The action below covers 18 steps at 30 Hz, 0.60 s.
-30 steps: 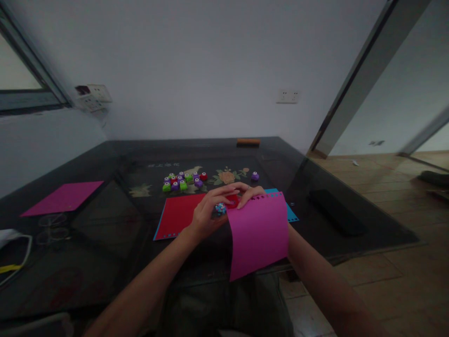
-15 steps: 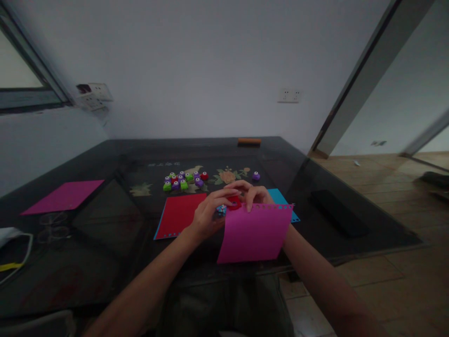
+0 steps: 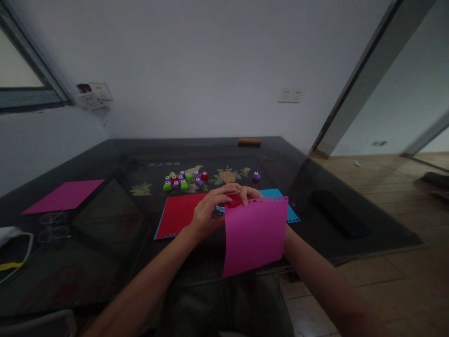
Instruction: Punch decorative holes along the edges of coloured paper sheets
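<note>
"What's changed since half a second ago?"

"Pink punched sheet (image 3: 254,236) first: its right top corner has gone up and leftward, its lower left corner has dropped, and the right hand (image 3: 250,193) has drawn nearer the punch."

"How are that hand's fingers?"

"Bent close together, pinching the sheet's top edge. Its thumb I can't make out."

"And the left hand (image 3: 206,213)?"

"Curled around the red craft punch (image 3: 233,201), fingers arched over the top, only a small gap left. Whether they're squeezing, I can't tell."

"Where's the punch, exactly?"

"Between both hands, above the dark glass-topped table (image 3: 105,234), at the sheet's upper left corner. A row of cut-out holes runs along that edge to the right."

"Something speckled blue under the left fingers?"

"Yes, a speckled cluster (image 3: 220,209); too small to say whether it's held."

"What else lies about?"

"Red sheet (image 3: 180,213) on blue paper to the left, a blue sheet (image 3: 293,215) partly behind the pink one, a bunch of green, purple and red punches (image 3: 184,185) farther back, and one purple punch (image 3: 256,176) apart on the right."
</note>
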{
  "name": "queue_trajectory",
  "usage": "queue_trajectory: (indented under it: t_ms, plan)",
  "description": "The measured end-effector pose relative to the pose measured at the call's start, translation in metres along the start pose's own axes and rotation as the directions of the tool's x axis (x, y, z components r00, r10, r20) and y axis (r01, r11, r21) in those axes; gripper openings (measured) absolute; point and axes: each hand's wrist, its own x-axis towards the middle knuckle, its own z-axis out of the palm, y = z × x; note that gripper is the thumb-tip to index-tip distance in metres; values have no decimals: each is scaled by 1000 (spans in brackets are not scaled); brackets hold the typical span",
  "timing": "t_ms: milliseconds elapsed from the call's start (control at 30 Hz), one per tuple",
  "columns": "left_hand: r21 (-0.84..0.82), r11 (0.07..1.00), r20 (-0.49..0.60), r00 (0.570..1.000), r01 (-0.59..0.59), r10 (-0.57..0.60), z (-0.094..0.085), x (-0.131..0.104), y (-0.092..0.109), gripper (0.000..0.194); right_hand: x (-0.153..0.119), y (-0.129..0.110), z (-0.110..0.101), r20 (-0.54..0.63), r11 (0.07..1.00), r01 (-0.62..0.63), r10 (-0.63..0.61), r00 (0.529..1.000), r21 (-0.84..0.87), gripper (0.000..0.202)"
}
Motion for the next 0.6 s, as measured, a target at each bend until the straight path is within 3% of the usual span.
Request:
queue_trajectory:
  t_ms: [267, 600]
  plan:
    - [3, 1000, 9, 1000, 10, -10, -1, 1, 0, 32, 3, 7, -10, -8, 1000, 11, -11, 1000, 12, 39]
    - [49, 999, 34, 999, -18, 16, -3, 0, 0, 35, 2, 7, -23, 75, 999, 31, -29, 997, -20, 31]
